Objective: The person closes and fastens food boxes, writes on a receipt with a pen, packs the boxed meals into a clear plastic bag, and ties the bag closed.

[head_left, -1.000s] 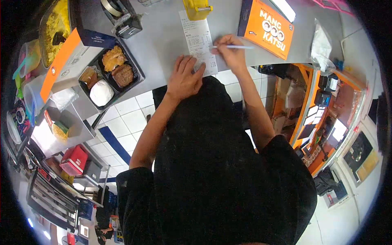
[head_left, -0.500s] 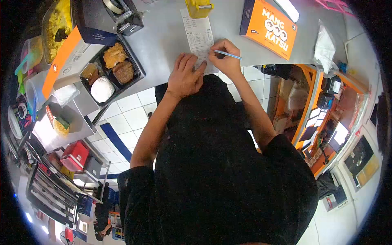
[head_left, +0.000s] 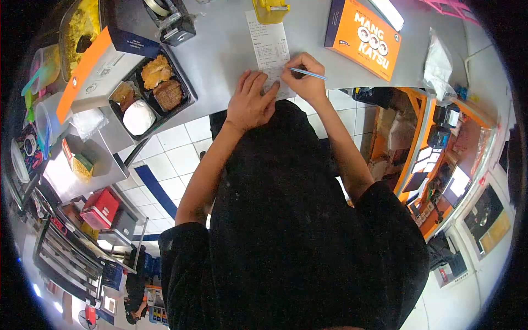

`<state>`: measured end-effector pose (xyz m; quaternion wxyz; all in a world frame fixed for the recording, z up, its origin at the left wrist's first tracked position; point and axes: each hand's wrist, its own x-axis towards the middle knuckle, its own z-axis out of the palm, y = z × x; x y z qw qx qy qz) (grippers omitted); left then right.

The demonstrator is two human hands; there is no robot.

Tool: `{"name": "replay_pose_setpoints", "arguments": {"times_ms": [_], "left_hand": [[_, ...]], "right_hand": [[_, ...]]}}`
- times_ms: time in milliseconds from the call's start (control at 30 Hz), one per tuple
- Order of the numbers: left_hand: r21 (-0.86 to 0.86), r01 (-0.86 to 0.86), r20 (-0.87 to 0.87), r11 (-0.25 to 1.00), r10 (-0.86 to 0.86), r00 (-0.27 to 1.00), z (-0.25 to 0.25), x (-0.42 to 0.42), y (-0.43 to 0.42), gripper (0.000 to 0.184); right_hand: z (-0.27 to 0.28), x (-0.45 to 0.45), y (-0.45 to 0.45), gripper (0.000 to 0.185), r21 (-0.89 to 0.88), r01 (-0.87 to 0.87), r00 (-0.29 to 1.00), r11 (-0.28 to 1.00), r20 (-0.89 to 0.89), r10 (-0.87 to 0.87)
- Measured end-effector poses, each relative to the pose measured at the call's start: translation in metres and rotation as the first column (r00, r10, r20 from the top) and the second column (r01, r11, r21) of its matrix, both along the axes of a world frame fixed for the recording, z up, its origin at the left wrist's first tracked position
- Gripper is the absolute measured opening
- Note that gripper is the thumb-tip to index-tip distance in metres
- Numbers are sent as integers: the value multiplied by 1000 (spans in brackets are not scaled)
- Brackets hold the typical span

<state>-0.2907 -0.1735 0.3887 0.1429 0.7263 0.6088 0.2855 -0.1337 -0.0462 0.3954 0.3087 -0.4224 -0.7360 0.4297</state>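
A long printed receipt (head_left: pixel 269 47) lies on the steel counter (head_left: pixel 220 49), its top end at a yellow holder (head_left: pixel 270 11). My left hand (head_left: pixel 252 102) rests on the lower left part of the receipt, fingers slightly spread. In my right hand (head_left: pixel 305 78) a light blue pen (head_left: pixel 309 72) is pinched, its tip hidden by the fingers at the receipt's right edge. To the left sits an open box with a black tray (head_left: pixel 190 98) holding white rice (head_left: pixel 138 117), fried pieces (head_left: pixel 156 71) and a brown patty (head_left: pixel 168 95).
An orange box (head_left: pixel 366 38) stands at the right, with a plastic bag (head_left: pixel 438 66) beyond it. A tape dispenser (head_left: pixel 177 28) is at the back left, near a tub of yellow food (head_left: pixel 77 38). Another person (head_left: pixel 135 297) is far off at the lower left.
Over the last second my right hand has shifted slightly down the receipt and the pen has tilted. My left hand has stayed on the paper. The view has moved a little.
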Motion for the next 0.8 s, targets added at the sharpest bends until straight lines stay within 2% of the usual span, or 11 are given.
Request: {"name": "replay_pose_setpoints", "arguments": {"times_ms": [267,800], "left_hand": [[11,1,-4,1000,-1,1000,1,0,0,48],[6,7,-24,1000,-7,1000,0,-1,-2,49]], "right_hand": [[0,1,-4,18,-76,42,999,996,-8,-43],[1,6,-4,18,-15,-28,999,999,17,29]]}}
